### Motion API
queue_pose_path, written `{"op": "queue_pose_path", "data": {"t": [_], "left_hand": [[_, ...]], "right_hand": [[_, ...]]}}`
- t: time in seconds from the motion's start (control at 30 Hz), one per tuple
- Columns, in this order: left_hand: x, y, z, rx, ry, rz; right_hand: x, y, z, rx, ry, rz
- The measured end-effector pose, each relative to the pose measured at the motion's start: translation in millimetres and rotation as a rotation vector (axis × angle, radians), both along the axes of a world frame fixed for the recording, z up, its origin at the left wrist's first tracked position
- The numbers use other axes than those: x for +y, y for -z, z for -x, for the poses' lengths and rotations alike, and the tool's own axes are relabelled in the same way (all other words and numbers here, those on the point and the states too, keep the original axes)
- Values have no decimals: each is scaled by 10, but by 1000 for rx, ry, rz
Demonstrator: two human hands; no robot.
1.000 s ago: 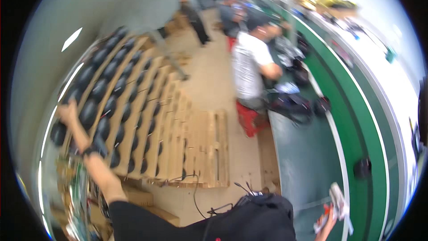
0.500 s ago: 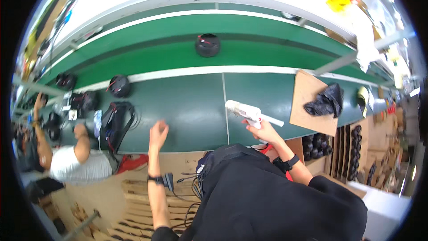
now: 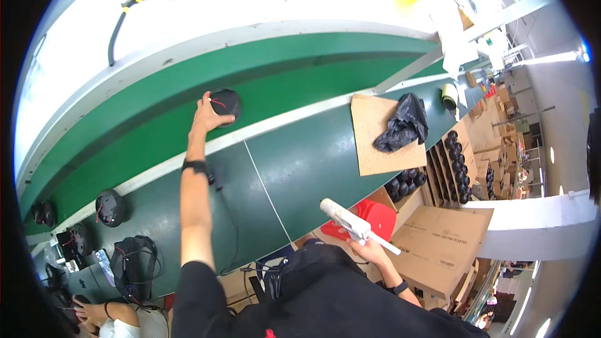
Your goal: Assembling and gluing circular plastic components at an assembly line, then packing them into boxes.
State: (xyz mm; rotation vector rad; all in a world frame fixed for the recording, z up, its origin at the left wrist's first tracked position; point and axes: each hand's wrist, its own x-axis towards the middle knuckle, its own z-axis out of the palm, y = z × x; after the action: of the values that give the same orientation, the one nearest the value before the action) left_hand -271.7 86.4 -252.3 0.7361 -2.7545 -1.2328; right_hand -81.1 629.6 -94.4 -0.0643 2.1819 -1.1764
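One round black part half-hidden by left hand

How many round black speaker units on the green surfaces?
3 clear: one under the left hand on the belt, one lower left, one far left edge. More may be hidden.

Left hand reached forward onto round black speaker.

A round black speaker with thin red wires lies flat on the far green belt. A white glue gun points left, near right.
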Motion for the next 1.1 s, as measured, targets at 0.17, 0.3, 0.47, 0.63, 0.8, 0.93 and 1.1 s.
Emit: {"op": "queue_pose_path", "data": {"t": [0.17, 0.3, 0.47, 0.63, 0.8, 0.93, 1.1], "left_hand": [[982, -166, -1330, 11, 527, 54], [1865, -178, -2317, 62, 138, -144], [1801, -349, -2830, 110, 54, -267], [1671, -418, -2597, 93, 271, -179], [1568, -329, -2165, 205, 151, -304], [1544, -246, -1994, 92, 47, -440], [1583, -229, -2026, 86, 4, -451]], "right_hand": [[-211, 55, 343, 78, -107, -29], [-451, 315, 759, 177, -443, 247], [-794, 466, 892, 310, -725, 190], [-896, 569, 744, 340, -848, 51], [-958, 714, 589, 463, -893, -12], [-1028, 785, 512, 462, -960, -78], [-1051, 834, 436, 522, -924, -89]]}}
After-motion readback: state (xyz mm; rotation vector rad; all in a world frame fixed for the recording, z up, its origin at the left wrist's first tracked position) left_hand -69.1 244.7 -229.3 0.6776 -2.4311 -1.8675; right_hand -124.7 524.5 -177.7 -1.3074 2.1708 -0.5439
